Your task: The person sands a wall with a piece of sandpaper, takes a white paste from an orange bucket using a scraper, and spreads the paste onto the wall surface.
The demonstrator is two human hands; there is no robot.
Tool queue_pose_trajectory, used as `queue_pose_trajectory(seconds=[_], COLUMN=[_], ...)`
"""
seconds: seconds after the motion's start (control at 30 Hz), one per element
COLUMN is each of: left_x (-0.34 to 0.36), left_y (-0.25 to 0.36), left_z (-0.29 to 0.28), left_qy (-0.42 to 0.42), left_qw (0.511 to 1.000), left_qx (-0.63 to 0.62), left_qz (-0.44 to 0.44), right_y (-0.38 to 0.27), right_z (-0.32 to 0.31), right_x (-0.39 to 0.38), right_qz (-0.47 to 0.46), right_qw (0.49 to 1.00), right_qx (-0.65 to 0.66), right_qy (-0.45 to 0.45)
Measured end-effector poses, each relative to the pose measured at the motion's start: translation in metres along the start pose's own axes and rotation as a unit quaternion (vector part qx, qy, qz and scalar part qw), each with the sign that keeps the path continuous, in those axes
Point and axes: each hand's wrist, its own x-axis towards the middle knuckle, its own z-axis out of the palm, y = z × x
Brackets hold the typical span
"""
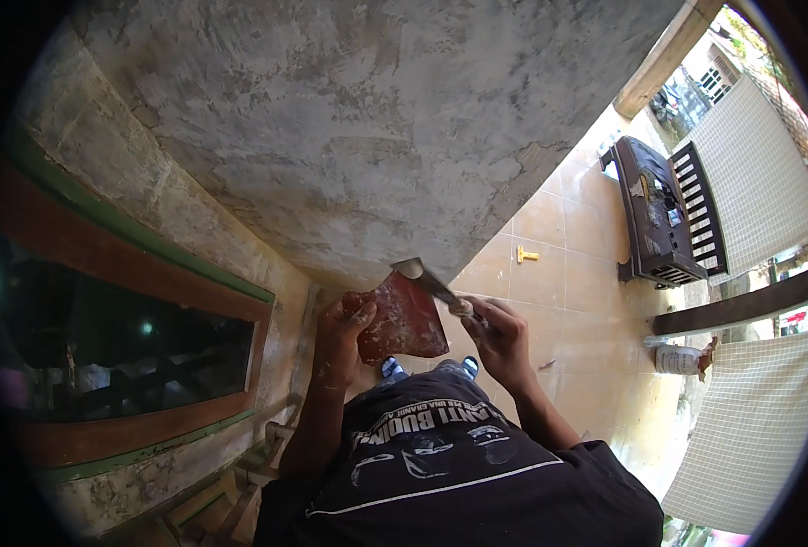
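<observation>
My left hand is closed on the left edge of a reddish-brown flat board, which is smeared with pale, dried-looking patches. In my right hand is a putty knife, gripped by its light-coloured handle. The knife's metal blade crosses the upper right edge of the board, and a pale strip shows at its far end. Whether the blade touches the board I cannot tell. Just beyond both stands a rough grey plastered wall, with patchy trowel marks over its surface.
A wood-framed dark window lies to the left. On the tan tiled floor to the right is a yellow tool. Farther right stand a dark wooden bench with small items on it, a sack and pale checked screens.
</observation>
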Motion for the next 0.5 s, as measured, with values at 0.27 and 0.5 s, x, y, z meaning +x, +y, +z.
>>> queue_pose_trajectory(seconds=[0.27,0.5], left_x=[0.002,0.001], left_y=[0.010,0.009], left_z=[-0.015,-0.035], left_qy=[-0.035,-0.002], left_qw=[0.987,0.984], left_qx=[-0.149,-0.179], left_qz=[-0.053,-0.014], right_y=[0.017,0.021], right_z=[-0.007,-0.028], right_x=[-0.002,-0.005], right_qz=[-0.200,-0.154], right_qw=[0.937,0.953], right_qx=[-0.279,-0.260], right_qy=[0.058,0.031])
